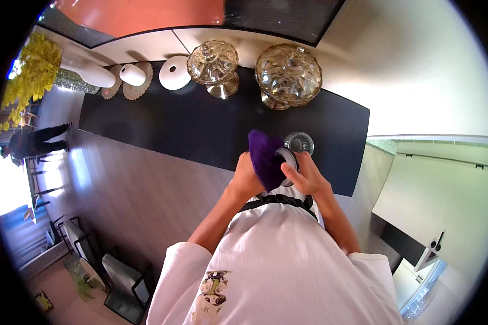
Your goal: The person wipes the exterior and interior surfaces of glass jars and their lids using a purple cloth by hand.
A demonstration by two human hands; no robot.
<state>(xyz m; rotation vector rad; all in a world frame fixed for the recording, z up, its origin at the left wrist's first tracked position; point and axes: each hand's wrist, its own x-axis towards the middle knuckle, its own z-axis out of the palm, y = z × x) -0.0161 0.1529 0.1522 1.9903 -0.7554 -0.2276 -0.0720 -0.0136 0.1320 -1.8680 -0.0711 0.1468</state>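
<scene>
My left hand [247, 175] holds a purple cloth [266, 158], its fingers mostly hidden behind the fabric. Part of the cloth lies against a round, clear glass-like piece with a dark rim [289, 159]. My right hand [308, 174] grips this piece, thumb across its near side; whether it is a lid or a small vessel is unclear. Just beyond the right hand, an open clear glass container [300, 141] stands on the dark tabletop [179, 122]. Both hands are close together at the table's near edge, in front of my body.
Along the wall stand two lidded amber glass dishes on feet [212, 61] [288, 75], a round white vase [175, 73], a small white vase [133, 74] and a tall one [99, 75]. Yellow foliage [32, 69] is at left. A person [34, 142] stands farther off.
</scene>
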